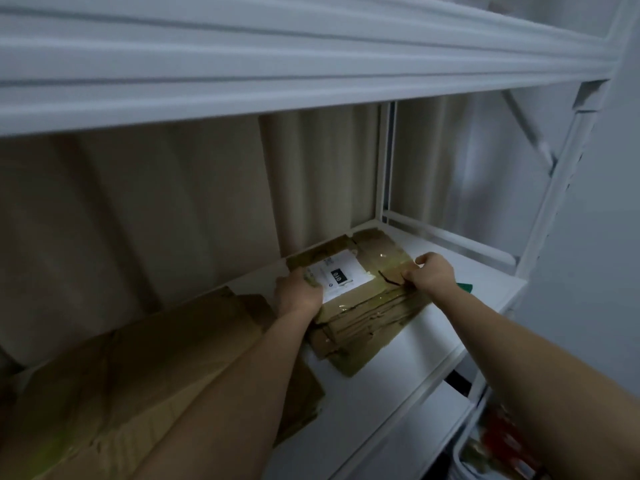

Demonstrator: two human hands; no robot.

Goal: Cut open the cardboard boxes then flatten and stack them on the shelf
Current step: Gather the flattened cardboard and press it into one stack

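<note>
Closest to the camera on the left there's a big flattened brown cardboard sheet (114,393) lying on the white metal shelf (381,386), crumpled and creased, with the left forearm crossing over it. Down at the near right, below the shelf edge, you can just make out a blurry container with red and greenish stuff in it (498,441); can't tell what it is.

Further in, both arms reach to a smaller stack of flattened brown cardboard boxes (363,313) sitting on the shelf just right of the big sheet. The top piece has shiny clear tape and a white shipping label (336,271) with a black patch on it. The left hand (299,292) grips the stack's left edge, fingers curled down over the label side. The right hand (433,275) is curled round the stack's right edge, thumb up on top near a tear in the tape. Just right of that hand a small green thing (464,287) pokes out, mostly hidden.

Behind it all hangs a beige pleated curtain (173,209), with the shelf's white upright at the far right and another white shelf board (277,64) overhead.
</note>
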